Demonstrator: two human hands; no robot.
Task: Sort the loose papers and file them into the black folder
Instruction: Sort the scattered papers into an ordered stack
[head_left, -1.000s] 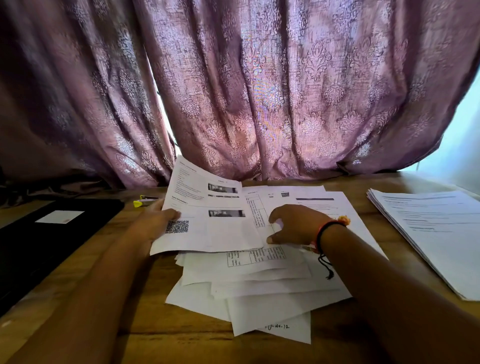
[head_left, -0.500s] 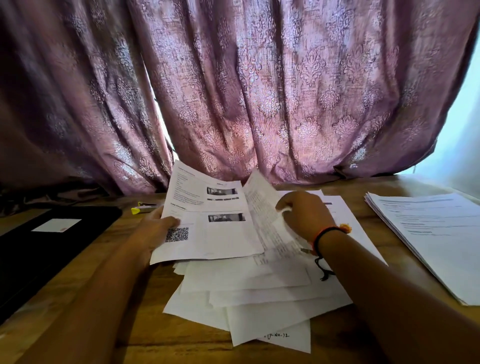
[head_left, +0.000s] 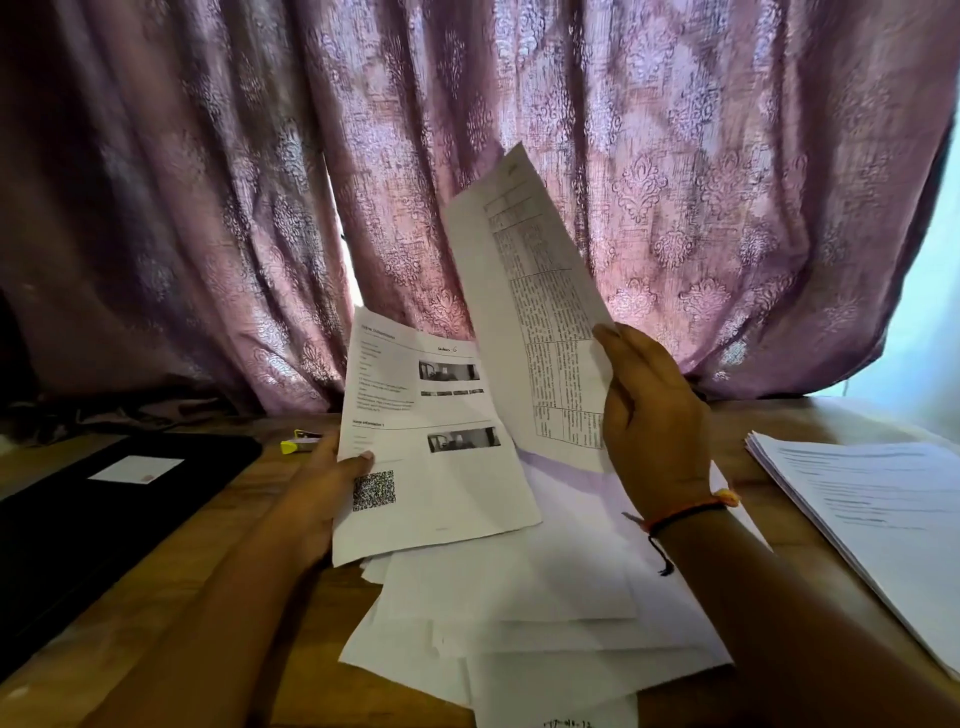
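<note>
A loose pile of white paper sheets (head_left: 545, 623) lay in the middle of the brown wooden table (head_left: 291, 597), the sheets overlapping at different angles. Above the far left part of this pile, the left hand (head_left: 322, 488) held a white printed sheet with a QR code and two small dark photos (head_left: 441, 499). Its thumb pressed on the left edge of the sheet, just beside the QR code. The other fingers were under the paper, so I could not tell how they lay. The near edge of this sheet reached over the pile.

Above the far right part of the pile, the right hand (head_left: 654, 421) gripped a white sheet printed with a dense table (head_left: 535, 312) by its right edge. This sheet stood lifted and tilted, with its top corner in front of the purple patterned curtain (head_left: 675, 182) behind the pile. A red and black thread bracelet (head_left: 680, 514) was around the right wrist.

To the left of the pile, well apart from it, the flat black folder (head_left: 78, 519) lay closed on the table, with a small white label (head_left: 136, 469) on its cover. Between the folder and the pile, at the far side, lay a small yellow object (head_left: 296, 446), too small to identify. To the right of the pile lay a neat stack of printed white pages (head_left: 872, 519), apart from the pile.
</note>
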